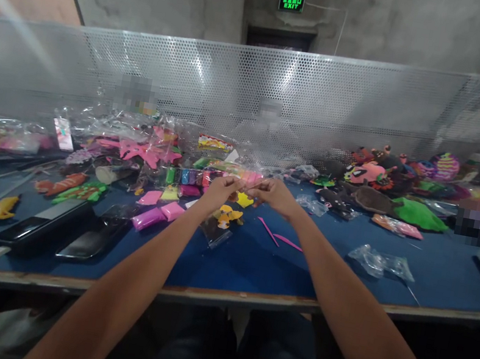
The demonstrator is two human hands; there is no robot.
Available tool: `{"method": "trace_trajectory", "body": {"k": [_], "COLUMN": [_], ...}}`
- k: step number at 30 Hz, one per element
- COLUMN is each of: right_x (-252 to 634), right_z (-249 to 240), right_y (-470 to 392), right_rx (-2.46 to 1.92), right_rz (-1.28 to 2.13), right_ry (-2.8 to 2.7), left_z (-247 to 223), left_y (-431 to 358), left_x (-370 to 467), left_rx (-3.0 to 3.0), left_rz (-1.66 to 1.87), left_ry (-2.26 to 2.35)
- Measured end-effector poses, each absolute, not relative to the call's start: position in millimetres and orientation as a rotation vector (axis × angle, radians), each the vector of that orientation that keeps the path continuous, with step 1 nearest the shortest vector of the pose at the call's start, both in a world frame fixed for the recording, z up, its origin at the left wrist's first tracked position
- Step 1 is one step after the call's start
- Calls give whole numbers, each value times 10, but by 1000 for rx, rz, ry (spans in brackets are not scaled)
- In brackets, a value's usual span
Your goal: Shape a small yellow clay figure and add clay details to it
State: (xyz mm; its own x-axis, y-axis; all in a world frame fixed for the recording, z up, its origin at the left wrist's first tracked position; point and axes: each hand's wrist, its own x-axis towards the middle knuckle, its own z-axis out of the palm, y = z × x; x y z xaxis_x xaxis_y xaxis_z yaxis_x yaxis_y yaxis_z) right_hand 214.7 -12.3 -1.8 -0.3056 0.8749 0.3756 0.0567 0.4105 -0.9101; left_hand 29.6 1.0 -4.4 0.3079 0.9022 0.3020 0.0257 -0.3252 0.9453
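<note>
My left hand (220, 193) and my right hand (280, 198) are raised over the middle of the blue table, fingertips nearly meeting. Both have thumb and fingers pinched together. Whatever sits between the fingertips is too small and blurred to name; pinkish clear plastic shows just behind them. Beneath the hands lie a yellow star-shaped piece (244, 199) and a small yellow-orange figure (226, 217) on a dark packet (215, 237). Two thin pink modelling tools (268, 232) rest below my right hand. Left of my left hand are pink and purple clay packets (148, 218).
Two black phones (93, 237) lie at the left, near the table edge (242, 295). Bagged coloured clay and a pink star shape (146, 154) line the back. Crumpled clear plastic (380, 263) and clay figures (366, 174) are at the right. A perforated metal screen (221, 77) stands behind.
</note>
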Motion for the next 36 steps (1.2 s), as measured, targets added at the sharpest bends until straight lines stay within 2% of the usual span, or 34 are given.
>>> {"method": "trace_trajectory", "body": {"k": [17,26,29,33,36], "right_x": [2141,2068,2182,2380,2323], "right_z": [-2,-50,-16,85,119], "right_y": [-182,-126,-99,-157,-234], "right_rx": [-706,-735,-987,-1151,-1126], "right_rz": [1206,1071,787,-256,-500], "right_ry": [-1569,-1562,-1593,-1347,-1644], "left_z": [-10,-58,-45,3,48], "left_y": [-46,-9,60,149,143], "left_x": [296,347,289,144,99], "left_rx": [1721,1475,1603,2073,2343], "left_rz": [1015,1104,1193,1290,1287], "left_ry": [737,695,845,1090,1119]}}
